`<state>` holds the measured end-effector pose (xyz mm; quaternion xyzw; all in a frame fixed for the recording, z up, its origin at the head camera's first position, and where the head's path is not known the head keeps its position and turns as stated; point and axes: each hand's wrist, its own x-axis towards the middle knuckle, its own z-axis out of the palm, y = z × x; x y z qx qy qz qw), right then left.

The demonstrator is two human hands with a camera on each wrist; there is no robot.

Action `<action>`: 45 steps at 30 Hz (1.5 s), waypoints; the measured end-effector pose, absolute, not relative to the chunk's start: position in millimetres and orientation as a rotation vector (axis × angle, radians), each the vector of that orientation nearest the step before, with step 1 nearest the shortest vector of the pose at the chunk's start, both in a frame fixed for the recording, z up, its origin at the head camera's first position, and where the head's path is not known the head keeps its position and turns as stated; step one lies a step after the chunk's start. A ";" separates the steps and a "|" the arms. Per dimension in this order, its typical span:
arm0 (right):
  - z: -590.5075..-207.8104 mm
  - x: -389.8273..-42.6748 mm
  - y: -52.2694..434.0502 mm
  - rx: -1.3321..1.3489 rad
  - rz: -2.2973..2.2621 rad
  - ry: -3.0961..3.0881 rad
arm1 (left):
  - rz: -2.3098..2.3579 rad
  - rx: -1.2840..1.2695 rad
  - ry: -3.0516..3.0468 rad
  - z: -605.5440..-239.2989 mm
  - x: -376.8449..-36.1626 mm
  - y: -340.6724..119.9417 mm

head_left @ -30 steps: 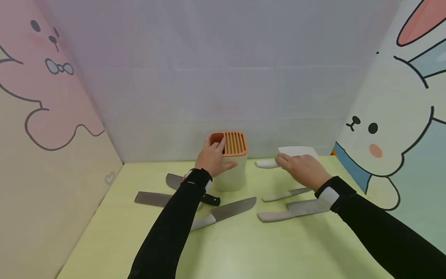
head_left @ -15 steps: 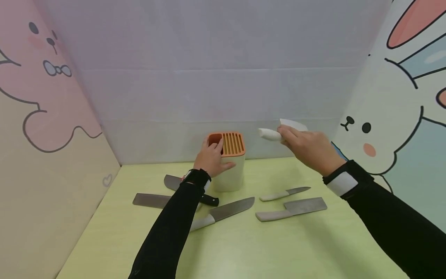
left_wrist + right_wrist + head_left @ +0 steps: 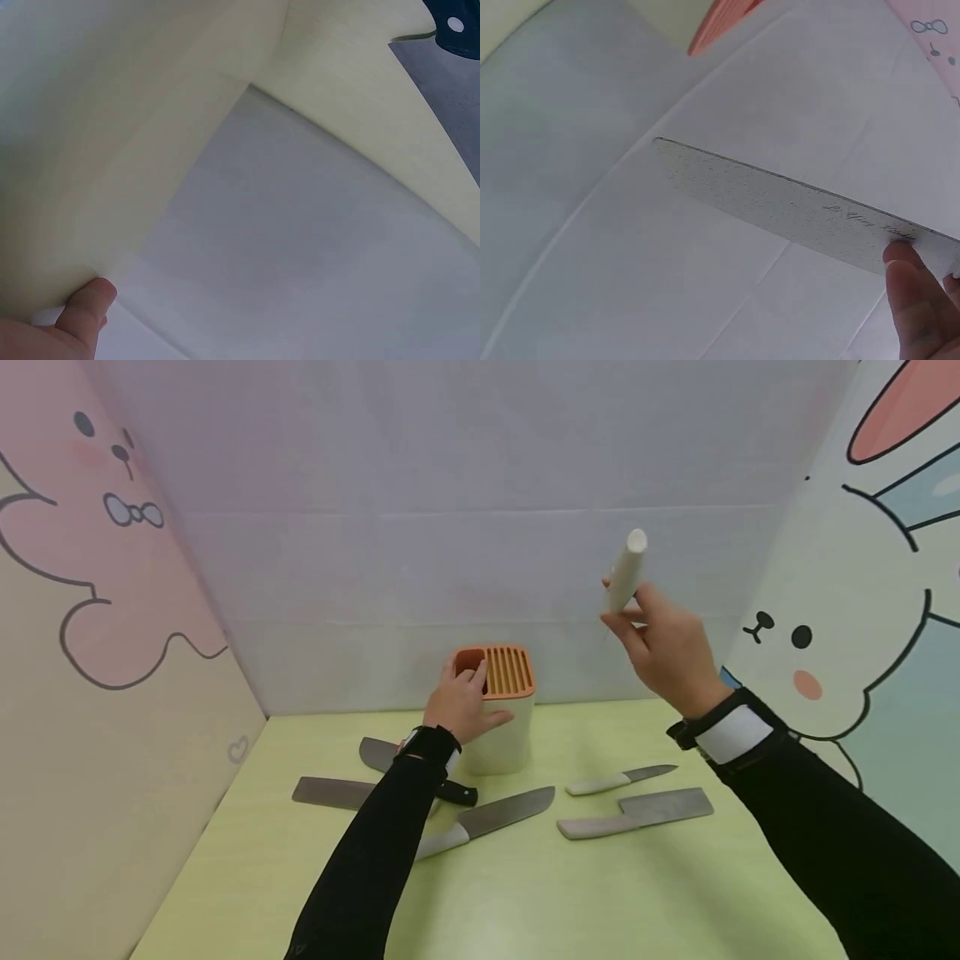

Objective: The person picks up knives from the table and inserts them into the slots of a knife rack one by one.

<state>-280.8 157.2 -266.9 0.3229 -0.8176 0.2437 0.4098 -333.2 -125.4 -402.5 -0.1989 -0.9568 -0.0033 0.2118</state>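
1. White-handled knife [image 3: 627, 572] is held raised above the yellow-green table [image 3: 510, 910], to the right of the orange-topped knife block [image 3: 495, 752] and well apart from it.
2. It is pinched by the right hand [image 3: 669, 652], thumb and fingers closed on it near where handle and blade meet; the butt is tilted upward, and lettering is seen on the blade in the right wrist view.
3. The block's rim is gripped by the left hand [image 3: 459, 708], fingers bent over into the large compartment, thumb laid against the outer wall.
4. A cleaver [image 3: 636, 816] and a paring knife [image 3: 622, 780] are laid at the right; a black-handled knife [image 3: 457, 792] is partly covered by the left sleeve [image 3: 363, 868].
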 end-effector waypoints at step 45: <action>-294.1 -294.9 70.9 1.008 1.142 -1.972 | -0.084 -0.508 -2.754 -392.6 -327.4 -118.5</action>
